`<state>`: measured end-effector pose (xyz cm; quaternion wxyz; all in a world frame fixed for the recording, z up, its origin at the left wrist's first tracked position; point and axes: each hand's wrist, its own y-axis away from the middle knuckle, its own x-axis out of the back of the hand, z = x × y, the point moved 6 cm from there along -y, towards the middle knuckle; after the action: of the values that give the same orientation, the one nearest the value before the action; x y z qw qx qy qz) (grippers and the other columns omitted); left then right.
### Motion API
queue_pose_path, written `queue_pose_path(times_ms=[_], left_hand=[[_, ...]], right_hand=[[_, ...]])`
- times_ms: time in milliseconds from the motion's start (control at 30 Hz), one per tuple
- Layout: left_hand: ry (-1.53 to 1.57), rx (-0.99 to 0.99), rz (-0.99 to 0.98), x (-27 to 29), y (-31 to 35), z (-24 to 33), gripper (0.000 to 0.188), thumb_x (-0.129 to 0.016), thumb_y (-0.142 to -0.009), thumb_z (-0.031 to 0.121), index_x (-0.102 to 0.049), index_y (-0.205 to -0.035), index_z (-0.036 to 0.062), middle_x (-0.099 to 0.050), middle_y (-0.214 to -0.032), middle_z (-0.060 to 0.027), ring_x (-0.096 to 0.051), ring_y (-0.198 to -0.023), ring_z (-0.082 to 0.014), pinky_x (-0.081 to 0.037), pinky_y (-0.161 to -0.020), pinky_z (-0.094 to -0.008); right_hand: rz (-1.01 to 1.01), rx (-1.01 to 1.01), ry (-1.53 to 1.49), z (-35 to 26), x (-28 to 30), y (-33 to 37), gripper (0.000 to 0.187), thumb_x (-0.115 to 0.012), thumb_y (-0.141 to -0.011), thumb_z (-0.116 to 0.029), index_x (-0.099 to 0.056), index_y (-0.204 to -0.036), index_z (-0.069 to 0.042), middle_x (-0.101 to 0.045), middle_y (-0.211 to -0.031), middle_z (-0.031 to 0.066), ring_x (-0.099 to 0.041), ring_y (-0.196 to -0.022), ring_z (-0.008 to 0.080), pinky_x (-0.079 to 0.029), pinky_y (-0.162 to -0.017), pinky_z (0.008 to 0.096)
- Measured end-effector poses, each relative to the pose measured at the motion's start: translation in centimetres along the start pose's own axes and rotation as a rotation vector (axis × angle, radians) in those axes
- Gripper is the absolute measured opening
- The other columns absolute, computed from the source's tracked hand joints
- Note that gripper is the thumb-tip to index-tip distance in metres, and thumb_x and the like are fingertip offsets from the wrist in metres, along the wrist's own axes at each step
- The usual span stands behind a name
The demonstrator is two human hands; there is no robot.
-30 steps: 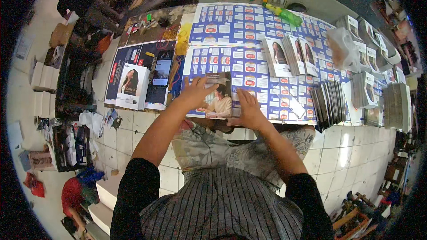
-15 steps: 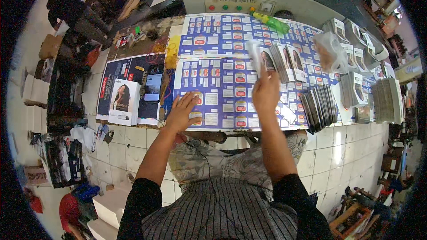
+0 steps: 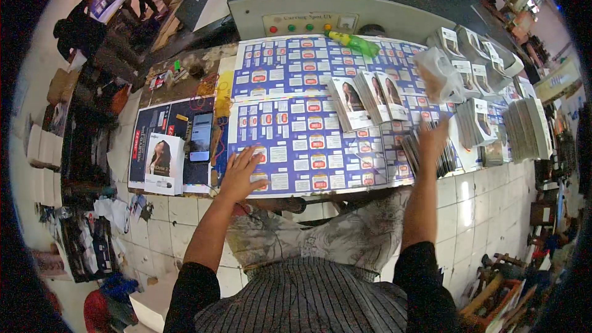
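My left hand lies palm down with its fingers spread on the blue-and-white printed sheet that covers the table. At the right, my right hand reaches over a leaning row of dark-edged flat cartons; its fingers look apart, slightly blurred, and partly cover the row. Left of it, flat white cartons with a long-haired person's picture lie in a slanting, overlapping group, with more cartons beside them. A stack of similar cartons sits at the table's left.
A phone lies near the left stack. A green bottle rests on its side at the back. A clear plastic bag stands before several carton stacks on the right. Behind is a grey machine panel with buttons.
My right hand has let go of a carton at the slanting group and moved right and nearer, to the dark-edged row. My left hand stays on the sheet. The view has shifted slightly.
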<state>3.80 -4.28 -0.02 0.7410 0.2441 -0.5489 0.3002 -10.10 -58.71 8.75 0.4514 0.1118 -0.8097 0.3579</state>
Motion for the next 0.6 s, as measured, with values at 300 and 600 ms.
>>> queue_pose_path(times_ms=[300,600], left_hand=[[0.014,-0.062,0.05,-0.2,-0.6,0.2,0.08,-0.069,-0.083,0.057,-0.047,-0.145,0.0108,-0.032,-0.158,-0.0141,-0.027,-0.147,-0.0326,-0.018,-0.119,-0.0541],[1.295,0.019,-0.189,-1.7,-1.8,11.9,0.062,-0.057,-0.101,0.036,-0.037,-0.149,0.0033,-0.047,-0.148,-0.0155,-0.048,-0.134,-0.0281,-0.038,-0.11,-0.0408]], right_hand=[[-0.402,-0.037,0.203,12.0,2.6,4.2,0.05,-0.061,-0.091,-0.04,-0.062,-0.13,-0.009,-0.063,-0.123,0.0204,-0.059,-0.114,0.0399,-0.044,-0.098,0.0529],[-0.241,0.492,-0.5,-11.5,3.8,16.5,0.022,-0.06,-0.086,-0.006,-0.067,-0.106,-0.002,-0.062,-0.097,0.0162,-0.057,-0.09,0.0344,-0.045,-0.079,0.0469]])
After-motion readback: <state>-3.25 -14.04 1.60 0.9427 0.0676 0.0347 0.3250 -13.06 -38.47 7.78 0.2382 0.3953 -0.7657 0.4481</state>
